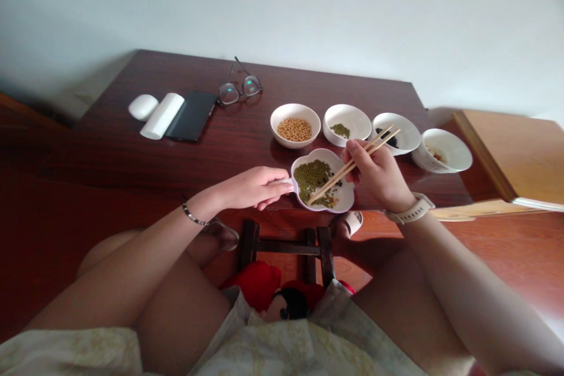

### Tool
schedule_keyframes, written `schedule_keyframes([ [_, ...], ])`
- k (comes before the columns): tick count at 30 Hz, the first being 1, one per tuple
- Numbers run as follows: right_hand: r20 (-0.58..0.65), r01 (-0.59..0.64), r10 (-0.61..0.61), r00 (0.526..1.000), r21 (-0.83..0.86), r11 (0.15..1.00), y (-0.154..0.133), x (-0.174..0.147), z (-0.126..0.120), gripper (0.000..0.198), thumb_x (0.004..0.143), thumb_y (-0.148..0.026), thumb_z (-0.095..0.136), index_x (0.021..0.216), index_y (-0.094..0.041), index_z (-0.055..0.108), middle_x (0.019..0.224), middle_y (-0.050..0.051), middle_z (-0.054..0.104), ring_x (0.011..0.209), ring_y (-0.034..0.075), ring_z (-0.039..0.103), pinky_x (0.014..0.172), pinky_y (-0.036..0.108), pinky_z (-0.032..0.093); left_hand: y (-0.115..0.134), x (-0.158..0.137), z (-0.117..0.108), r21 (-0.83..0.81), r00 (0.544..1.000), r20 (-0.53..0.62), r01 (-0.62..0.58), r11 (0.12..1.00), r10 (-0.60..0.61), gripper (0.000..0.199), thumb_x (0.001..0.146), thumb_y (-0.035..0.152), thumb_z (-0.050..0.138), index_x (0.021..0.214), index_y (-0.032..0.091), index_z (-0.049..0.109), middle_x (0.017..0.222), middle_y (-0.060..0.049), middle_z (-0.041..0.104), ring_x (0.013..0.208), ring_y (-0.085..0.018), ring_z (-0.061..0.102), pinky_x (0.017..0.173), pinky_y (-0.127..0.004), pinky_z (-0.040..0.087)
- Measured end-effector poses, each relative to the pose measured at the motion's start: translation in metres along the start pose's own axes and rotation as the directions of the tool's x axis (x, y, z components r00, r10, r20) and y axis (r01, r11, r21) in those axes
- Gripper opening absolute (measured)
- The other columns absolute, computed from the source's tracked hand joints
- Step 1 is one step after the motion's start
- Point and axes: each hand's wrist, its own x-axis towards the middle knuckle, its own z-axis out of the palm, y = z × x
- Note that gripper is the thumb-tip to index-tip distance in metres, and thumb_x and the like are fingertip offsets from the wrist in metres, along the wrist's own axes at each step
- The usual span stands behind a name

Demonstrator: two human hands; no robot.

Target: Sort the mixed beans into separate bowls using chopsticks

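My left hand [267, 185] is closed on the short handle of a white flower-shaped bowl [348, 197] with a pale purple rim. Green beans [312, 176] fill much of that bowl, with a few dark and light bits toward its right and lower side. Between the fingers of my right hand [379, 167] is a pair of chopsticks [339, 175], tips down among the beans. Behind stand several white bowls: one of yellow soybeans [294, 128], one with some green beans [341, 130], one with black beans [390, 138], and one with reddish and pale bits [436, 154].
On the table [176, 164] to the left lie glasses [240, 91], a black phone [192, 116], a white case [162, 116] and a rounded white object [143, 107]. A wooden piece of furniture [520, 153] stands to the right. A pale wall [282, 12] rises behind the table.
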Motion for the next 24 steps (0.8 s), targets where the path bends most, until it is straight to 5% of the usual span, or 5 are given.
schedule_keyframes([
  [24, 0.010, 0.010, -0.010, 1.000, -0.021, 1.000, 0.0022, 0.0020, 0.0001, 0.053, 0.111, -0.067, 0.057, 0.083, -0.023, 0.065, 0.056, 0.001, 0.062, 0.048, 0.014, 0.053, 0.047, 0.032, 0.038, 0.0000, -0.0006, 0.0011, 0.024, 1.000, -0.023, -0.012, 1.000, 0.012, 0.040, 0.112, 0.054, 0.055, 0.088, 0.022, 0.056, 0.069, 0.004, 0.065, 0.054, -0.011, 0.060, 0.061, -0.025, 0.046],
])
